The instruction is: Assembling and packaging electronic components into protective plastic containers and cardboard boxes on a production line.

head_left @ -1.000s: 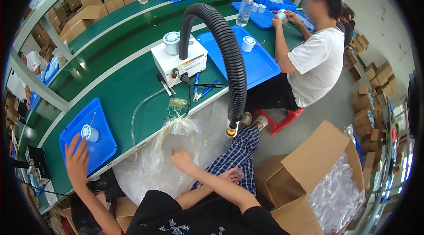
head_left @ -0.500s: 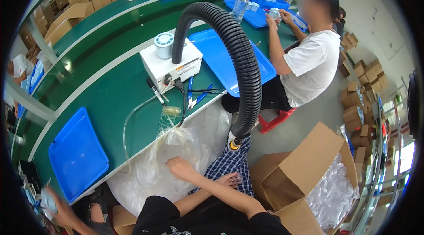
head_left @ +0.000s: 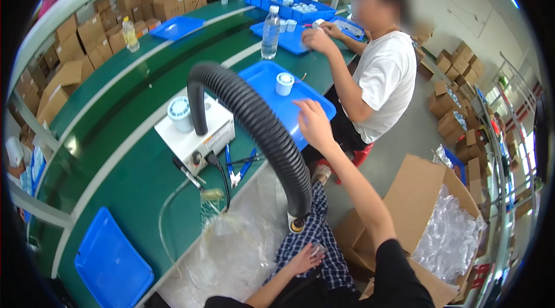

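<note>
On the blue tray (head_left: 263,79) ahead, a white-and-pale-blue cup (head_left: 284,83) stands upright, your right hand (head_left: 312,122) just beside it.
Your right fingers are apart, with nothing between them; your left hand (head_left: 303,260), low over the plaid trousers (head_left: 338,267), is closed on a clear plastic piece (head_left: 317,249). Left of the tray, a black ribbed hose (head_left: 269,131) arches over the white box (head_left: 191,139), whose label (head_left: 217,142) shows an orange patch and print too small to read.
</note>
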Motion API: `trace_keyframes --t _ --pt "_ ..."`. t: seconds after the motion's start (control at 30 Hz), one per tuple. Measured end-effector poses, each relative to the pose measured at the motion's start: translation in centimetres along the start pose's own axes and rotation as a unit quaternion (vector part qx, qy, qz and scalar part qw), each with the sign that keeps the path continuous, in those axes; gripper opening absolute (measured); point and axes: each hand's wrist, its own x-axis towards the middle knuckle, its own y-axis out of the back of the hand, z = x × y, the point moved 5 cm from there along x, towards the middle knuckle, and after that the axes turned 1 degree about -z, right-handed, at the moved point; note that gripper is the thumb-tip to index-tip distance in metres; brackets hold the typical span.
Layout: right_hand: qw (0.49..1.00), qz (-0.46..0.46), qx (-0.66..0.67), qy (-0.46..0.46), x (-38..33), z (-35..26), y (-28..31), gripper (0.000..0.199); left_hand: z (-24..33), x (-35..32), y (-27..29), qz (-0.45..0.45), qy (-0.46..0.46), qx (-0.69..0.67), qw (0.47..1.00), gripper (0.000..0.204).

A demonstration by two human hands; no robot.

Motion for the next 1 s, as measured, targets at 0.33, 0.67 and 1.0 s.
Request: trace_keyframes --t 0.33,0.67,1.0 --pt "0.917 -0.238 -0.259 -0.187 7.1 8.2 -10.6 0.047 -0.7 1.4 1.5 -0.006 0.02 -0.021 1.0 0.05" --pt "0.961 -0.262 -0.008 -0.082 0.7 1.6 0.2 0.052 0.8 0.5 1.3 -0.05 0.015 -0.013 0.999 0.047" --pt "0.959 -0.076 0.221 -0.161 -20.2 -11.3 6.1 0.054 -0.4 -0.3 -0.6 -0.027 -0.059 0.046 0.997 0.04"
